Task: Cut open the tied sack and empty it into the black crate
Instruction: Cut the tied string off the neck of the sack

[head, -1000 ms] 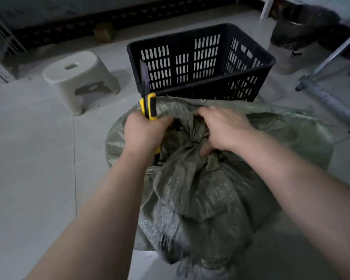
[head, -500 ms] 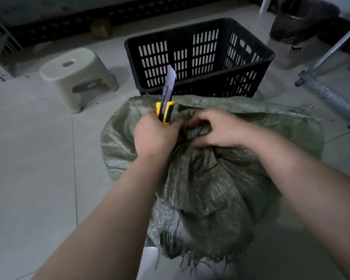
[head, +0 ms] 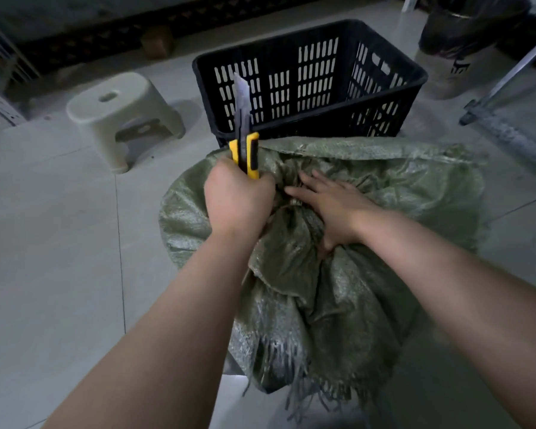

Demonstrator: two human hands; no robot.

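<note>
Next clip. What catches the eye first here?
The yellow knife, blade up, gripped by the left hand at centre. The right hand lies flat on the tied neck of the green sack. The black crate stands just behind it.

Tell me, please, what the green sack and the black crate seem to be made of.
The green tied sack looks like woven plastic fabric, slightly shiny, with frayed threads at its edge. The black slotted crate seems moulded hard plastic, matte.
</note>
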